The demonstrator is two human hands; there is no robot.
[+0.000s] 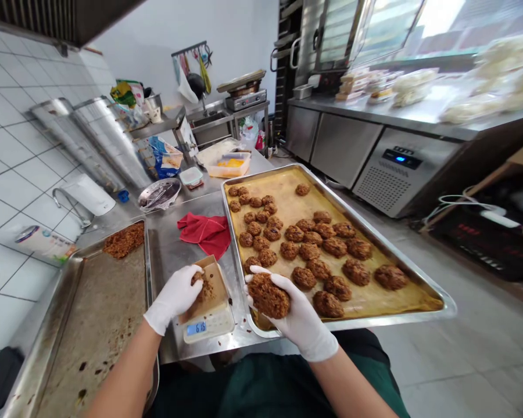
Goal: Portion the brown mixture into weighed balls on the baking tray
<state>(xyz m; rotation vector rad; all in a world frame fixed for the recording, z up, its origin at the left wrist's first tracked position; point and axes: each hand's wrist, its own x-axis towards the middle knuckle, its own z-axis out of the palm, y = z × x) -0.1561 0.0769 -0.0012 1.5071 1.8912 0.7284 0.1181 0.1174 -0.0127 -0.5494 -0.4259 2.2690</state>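
Note:
A white glove covers my right hand (300, 319), which cradles a large lump of brown crumbly mixture (268, 295) over the near left edge of the lined baking tray (342, 313). My left hand (179, 293), gloved too, reaches into a cardboard tray (220, 284); its fingers are curled round a small bit of the same mixture (197, 277), partly hidden. Loose crumbs lie beneath those fingers. Under the cardboard sits a digital scale (222, 326), whose display seems to read 616. Rows of brown balls (309, 251), small at the far left and larger toward me, rest on yellowish paper.
At left, a worn metal tray (96, 302) carries a pile of loose mixture (124, 240) in its far corner. A red cloth (204, 231) lies between the trays. Behind are a metal bowl (159, 194) and a plastic tub (229, 165). Bagged goods (414, 87) fill the right counter.

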